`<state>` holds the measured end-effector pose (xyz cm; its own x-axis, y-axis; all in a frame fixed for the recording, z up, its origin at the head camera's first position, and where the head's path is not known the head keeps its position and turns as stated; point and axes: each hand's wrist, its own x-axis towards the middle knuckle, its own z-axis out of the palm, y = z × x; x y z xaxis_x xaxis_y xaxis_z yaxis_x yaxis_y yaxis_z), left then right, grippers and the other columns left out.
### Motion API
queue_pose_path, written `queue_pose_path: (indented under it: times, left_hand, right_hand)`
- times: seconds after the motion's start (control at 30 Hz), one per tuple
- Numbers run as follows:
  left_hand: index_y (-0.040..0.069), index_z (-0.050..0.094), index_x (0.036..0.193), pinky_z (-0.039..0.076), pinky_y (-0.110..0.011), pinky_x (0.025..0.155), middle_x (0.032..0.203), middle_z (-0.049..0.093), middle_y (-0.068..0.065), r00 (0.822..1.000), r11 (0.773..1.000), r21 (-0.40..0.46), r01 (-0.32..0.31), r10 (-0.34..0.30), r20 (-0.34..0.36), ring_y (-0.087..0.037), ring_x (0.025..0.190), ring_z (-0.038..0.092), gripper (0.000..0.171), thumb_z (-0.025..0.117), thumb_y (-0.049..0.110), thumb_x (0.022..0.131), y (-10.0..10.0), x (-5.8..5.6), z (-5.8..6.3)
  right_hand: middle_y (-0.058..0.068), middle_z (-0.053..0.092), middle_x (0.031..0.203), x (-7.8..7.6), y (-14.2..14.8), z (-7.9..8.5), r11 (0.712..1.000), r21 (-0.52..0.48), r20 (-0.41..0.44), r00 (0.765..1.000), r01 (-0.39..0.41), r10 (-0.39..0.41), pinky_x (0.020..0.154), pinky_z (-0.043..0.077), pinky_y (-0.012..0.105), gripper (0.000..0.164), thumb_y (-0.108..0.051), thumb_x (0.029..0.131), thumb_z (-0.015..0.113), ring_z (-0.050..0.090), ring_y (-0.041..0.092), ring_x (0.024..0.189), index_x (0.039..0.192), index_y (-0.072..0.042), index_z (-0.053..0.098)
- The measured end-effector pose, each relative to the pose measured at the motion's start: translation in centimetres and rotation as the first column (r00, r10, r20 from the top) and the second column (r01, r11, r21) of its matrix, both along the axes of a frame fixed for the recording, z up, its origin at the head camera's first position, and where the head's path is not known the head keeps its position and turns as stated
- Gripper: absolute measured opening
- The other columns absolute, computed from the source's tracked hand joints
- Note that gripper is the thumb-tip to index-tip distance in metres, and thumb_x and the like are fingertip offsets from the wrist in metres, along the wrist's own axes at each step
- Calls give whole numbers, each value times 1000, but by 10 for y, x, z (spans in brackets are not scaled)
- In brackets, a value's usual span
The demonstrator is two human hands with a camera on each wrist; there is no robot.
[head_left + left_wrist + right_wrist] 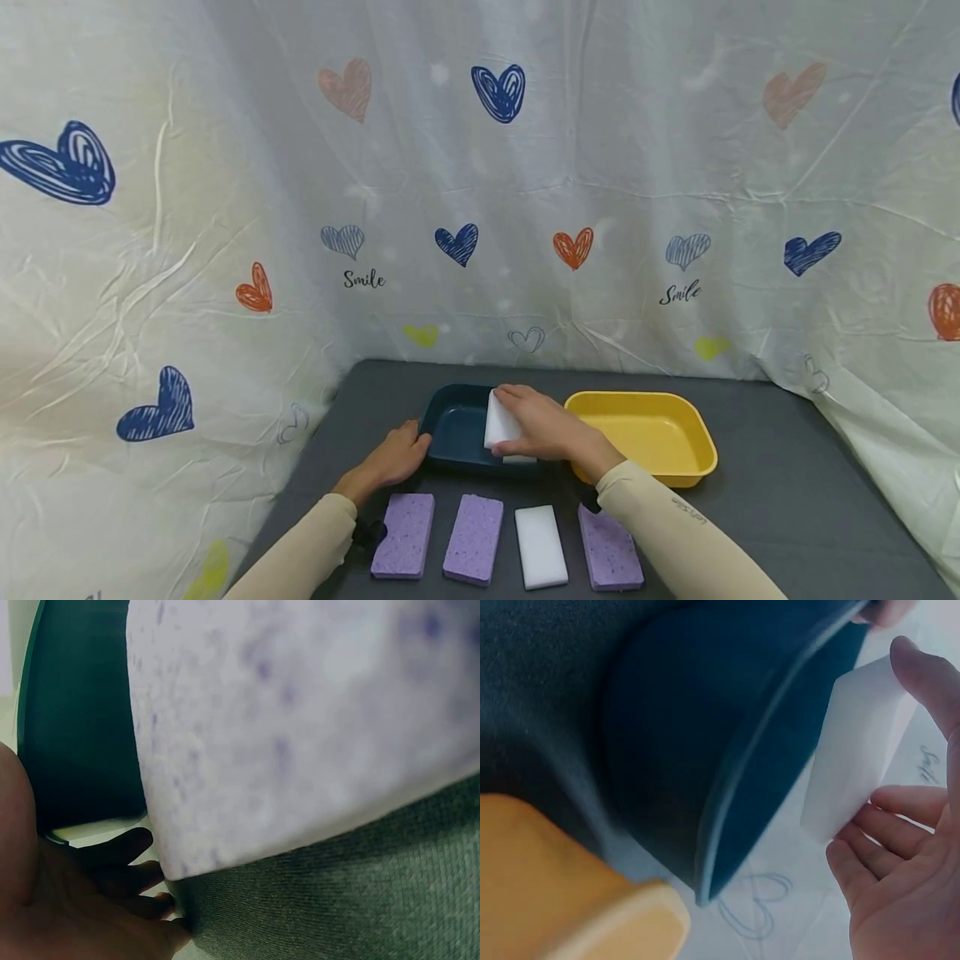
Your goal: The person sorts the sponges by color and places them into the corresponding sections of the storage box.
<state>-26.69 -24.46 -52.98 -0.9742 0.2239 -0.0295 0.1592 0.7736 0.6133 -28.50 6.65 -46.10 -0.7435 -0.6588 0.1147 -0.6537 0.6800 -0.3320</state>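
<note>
My right hand holds a white sponge over the right part of a dark blue tray. In the right wrist view, the thumb and fingertips grip opposite edges of this white block, which is tilted above the tray's opening. At the tray's left end, my left hand holds the rim. Its fingers lie along the outer wall in the left wrist view, where the thumb tip is hidden. A purple sponge lies nearest to the left wrist and fills much of that wrist view.
A yellow tray stands right of the blue one, partly behind my right forearm. In front lie another purple sponge, a second white sponge and a third purple sponge. A heart-printed curtain hangs behind the grey table.
</note>
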Motion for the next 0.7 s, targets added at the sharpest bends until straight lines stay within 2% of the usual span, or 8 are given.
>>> queue_pose_path:
  times: [0.23, 0.4, 0.6, 0.7]
  left_hand:
    - [-15, 46, 157, 33, -74, 123, 160, 49, -38, 1000, 1000, 14, 6, -6, -10, -58, 152, 43, 63, 40, 30, 113, -2, 0, 1]
    - [-21, 39, 158, 24, -74, 128, 166, 36, -43, 1000, 1000, -7, -2, 2, 17, -60, 159, 29, 71, 38, 34, 114, -2, -1, 1]
    - [-20, 34, 161, 21, -69, 132, 170, 31, -40, 999, 1000, -30, -9, 10, 51, -55, 163, 24, 67, 37, 29, 115, -1, 0, 1]
    - [-20, 34, 160, 21, -69, 132, 170, 31, -41, 999, 1000, -30, -8, 10, 50, -56, 163, 24, 67, 37, 29, 115, -1, -1, 0]
  right_hand:
    - [15, 49, 170, -7, -13, -11, 1000, 12, 21, 1000, 4, -4, 123, 48, 51, 94, -51, 94, 84, 54, 34, 148, 166, -6, 45]
    - [14, 49, 170, -11, -21, -16, 1000, 30, 20, 1000, 4, -4, 124, 47, 50, 94, -51, 94, 84, 54, 33, 149, 166, -5, 45]
    - [14, 50, 168, -15, -29, -22, 1000, 28, 22, 1000, 7, -8, 122, 49, 48, 93, -49, 95, 85, 56, 32, 147, 166, -5, 46]
    - [15, 53, 167, -29, -33, -44, 1000, -11, 3, 1000, -4, 4, 122, 49, 50, 94, -51, 92, 87, 57, 33, 146, 164, -5, 48]
